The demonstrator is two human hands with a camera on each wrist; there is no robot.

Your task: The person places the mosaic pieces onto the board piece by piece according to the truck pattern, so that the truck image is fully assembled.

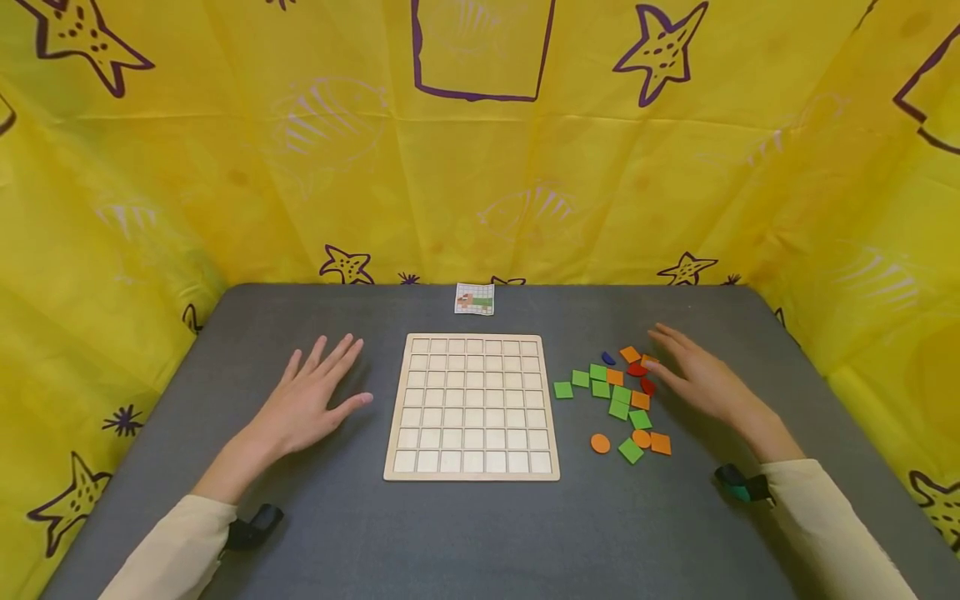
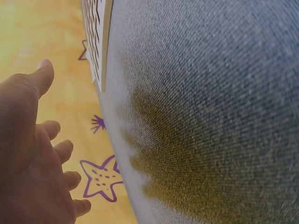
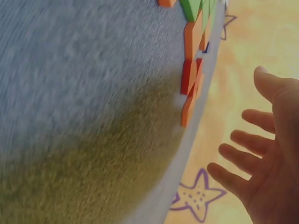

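A square wooden grid board [image 1: 472, 481] lies in the middle of the dark grey table, its cells bare. To its left my left hand [image 1: 311, 404] hovers with fingers spread and holds nothing; the left wrist view shows the same hand [image 2: 37, 154] above its shadow. On the board's right lies a loose group of flat pieces: green squares [image 1: 600, 389], orange squares [image 1: 661, 443], orange round pieces [image 1: 600, 443], red pieces [image 1: 648, 386] and a dark blue half-round piece [image 1: 608, 358]. My right hand [image 1: 705, 379], fingers extended and holding nothing, is beside this group, its thumb overlapping an orange piece in the head view.
Behind the board, near the table's far edge, lies a small printed card [image 1: 475, 299] with a coloured picture on a grid. A yellow cloth [image 1: 450, 192] with starfish and fish drawings hangs around the back and sides of the table [image 1: 472, 542].
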